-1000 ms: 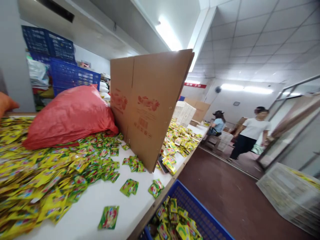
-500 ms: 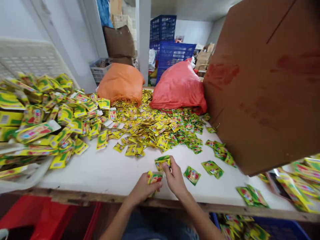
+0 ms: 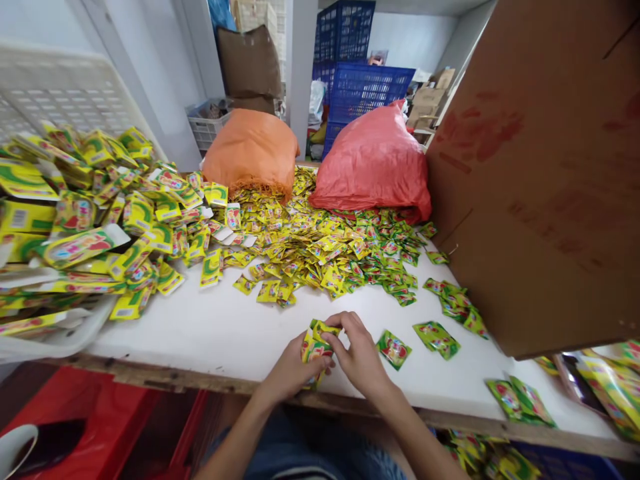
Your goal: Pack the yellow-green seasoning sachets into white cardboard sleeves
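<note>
Head view looks down on a smooth white table [image 3: 225, 340] with a worn wooden front edge, where the left hand [image 3: 293, 370] and right hand [image 3: 360, 357] meet just above that edge, both closed together on a small stack of glossy yellow-green sachets [image 3: 316, 343]. Flat, square foil packets [image 3: 320, 250] of the same kind lie heaped across the tabletop behind. Beyond them slump a crinkled orange sack [image 3: 253, 157] and a red sack [image 3: 375, 163], with a stiff brown cardboard sheet [image 3: 540, 187] upright at the right.

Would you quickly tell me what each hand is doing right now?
Left hand: closed on a small stack of sachets.
Right hand: fingers pinching the same stack of sachets from the other side.
</note>
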Demonstrator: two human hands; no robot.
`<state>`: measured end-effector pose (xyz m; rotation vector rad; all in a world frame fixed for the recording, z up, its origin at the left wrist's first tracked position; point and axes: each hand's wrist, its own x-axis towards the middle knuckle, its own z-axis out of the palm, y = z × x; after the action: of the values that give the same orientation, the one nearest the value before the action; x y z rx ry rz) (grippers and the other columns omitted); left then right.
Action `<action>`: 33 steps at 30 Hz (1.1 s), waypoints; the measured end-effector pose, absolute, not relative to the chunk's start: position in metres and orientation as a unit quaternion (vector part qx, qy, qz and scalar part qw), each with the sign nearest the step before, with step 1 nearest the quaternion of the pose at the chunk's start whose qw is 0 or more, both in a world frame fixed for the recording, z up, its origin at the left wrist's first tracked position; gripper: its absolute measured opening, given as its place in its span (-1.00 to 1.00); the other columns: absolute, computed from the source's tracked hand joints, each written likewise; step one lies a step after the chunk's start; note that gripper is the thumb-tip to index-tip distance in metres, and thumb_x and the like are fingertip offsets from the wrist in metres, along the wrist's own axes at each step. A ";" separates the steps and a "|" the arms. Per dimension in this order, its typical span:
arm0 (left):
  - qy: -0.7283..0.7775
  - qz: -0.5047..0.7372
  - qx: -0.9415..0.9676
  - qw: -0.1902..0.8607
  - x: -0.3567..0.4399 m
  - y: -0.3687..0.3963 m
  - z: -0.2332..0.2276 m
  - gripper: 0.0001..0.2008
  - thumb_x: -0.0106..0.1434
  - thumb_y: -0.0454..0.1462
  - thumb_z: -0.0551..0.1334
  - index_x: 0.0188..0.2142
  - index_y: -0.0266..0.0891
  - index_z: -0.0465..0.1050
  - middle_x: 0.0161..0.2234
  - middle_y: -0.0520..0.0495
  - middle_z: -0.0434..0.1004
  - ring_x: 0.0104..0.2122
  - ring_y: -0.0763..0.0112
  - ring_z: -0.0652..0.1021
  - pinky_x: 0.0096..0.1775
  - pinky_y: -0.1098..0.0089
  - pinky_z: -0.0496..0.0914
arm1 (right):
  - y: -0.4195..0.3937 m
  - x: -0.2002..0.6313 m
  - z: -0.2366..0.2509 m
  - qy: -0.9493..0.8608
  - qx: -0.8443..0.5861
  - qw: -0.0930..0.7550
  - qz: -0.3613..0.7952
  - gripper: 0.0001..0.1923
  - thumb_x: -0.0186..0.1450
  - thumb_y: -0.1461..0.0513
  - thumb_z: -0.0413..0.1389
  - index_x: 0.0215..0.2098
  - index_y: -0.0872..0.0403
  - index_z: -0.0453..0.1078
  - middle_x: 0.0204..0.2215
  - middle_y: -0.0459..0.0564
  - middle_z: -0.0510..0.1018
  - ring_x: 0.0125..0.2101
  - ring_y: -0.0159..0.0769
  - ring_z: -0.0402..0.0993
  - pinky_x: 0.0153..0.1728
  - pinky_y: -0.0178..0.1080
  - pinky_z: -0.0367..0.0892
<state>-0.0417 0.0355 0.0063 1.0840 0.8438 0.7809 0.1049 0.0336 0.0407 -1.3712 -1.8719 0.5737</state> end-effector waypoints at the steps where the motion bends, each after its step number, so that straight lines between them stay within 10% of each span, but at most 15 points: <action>1: 0.380 0.353 0.494 0.698 -0.042 0.036 0.007 -0.73 0.03 -0.29 0.25 -0.25 -0.31 0.30 -0.45 0.00 0.46 -0.44 0.41 0.46 -0.36 0.43 0.34 | 0.033 0.103 0.039 -0.729 -0.537 0.370 0.208 -0.92 0.24 0.30 0.03 -0.29 0.05 0.33 -0.30 0.00 0.36 -0.20 -0.20 0.26 -0.17 -0.14 0.23; 7: 0.417 0.370 0.535 0.635 -0.046 0.038 0.002 -0.79 0.03 -0.33 0.22 -0.28 -0.32 0.36 -0.38 -0.01 0.46 -0.32 0.34 0.44 -0.22 0.38 0.32 | 0.024 0.098 0.025 -0.739 -0.516 0.343 0.265 -0.83 0.26 0.21 0.02 -0.41 0.02 0.44 -0.09 0.02 0.32 -0.01 -0.09 0.13 -0.03 0.00 0.10; 16: 0.408 0.451 0.459 0.648 -0.046 0.020 0.002 -0.44 0.11 -0.34 0.22 -0.01 -0.07 -0.09 -0.29 0.02 0.44 -0.34 0.42 0.49 -0.26 0.40 0.35 | 0.001 0.098 -0.013 -0.538 -0.529 0.501 0.423 -0.72 0.25 0.19 0.06 -0.09 0.02 0.14 -0.36 -0.09 0.41 -0.30 -0.31 0.38 -0.23 -0.27 0.29; 28: 0.431 0.401 0.544 0.598 -0.058 0.031 0.008 -0.83 0.17 -0.22 0.19 -0.34 -0.21 0.19 -0.45 0.08 0.33 -0.39 0.47 0.44 -0.33 0.49 0.30 | 0.024 0.103 0.006 -0.652 -0.496 0.437 0.371 -0.79 0.29 0.19 -0.03 -0.40 0.08 0.39 -0.42 -0.03 0.46 -0.33 -0.28 0.37 -0.28 -0.28 0.28; 33: 0.390 0.458 0.489 0.632 -0.054 0.027 0.007 -0.61 0.19 -0.25 0.18 -0.05 -0.12 0.03 -0.28 0.00 0.41 -0.28 0.40 0.49 -0.22 0.40 0.34 | 0.020 0.098 -0.004 -0.582 -0.531 0.481 0.384 -0.63 0.26 0.20 0.02 0.03 0.06 0.19 -0.41 -0.09 0.45 -0.37 -0.32 0.39 -0.29 -0.29 0.30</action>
<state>-0.0539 0.0268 0.0069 1.1178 0.8922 1.0471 0.0983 0.0202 -0.0038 -1.2963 -1.4197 0.9377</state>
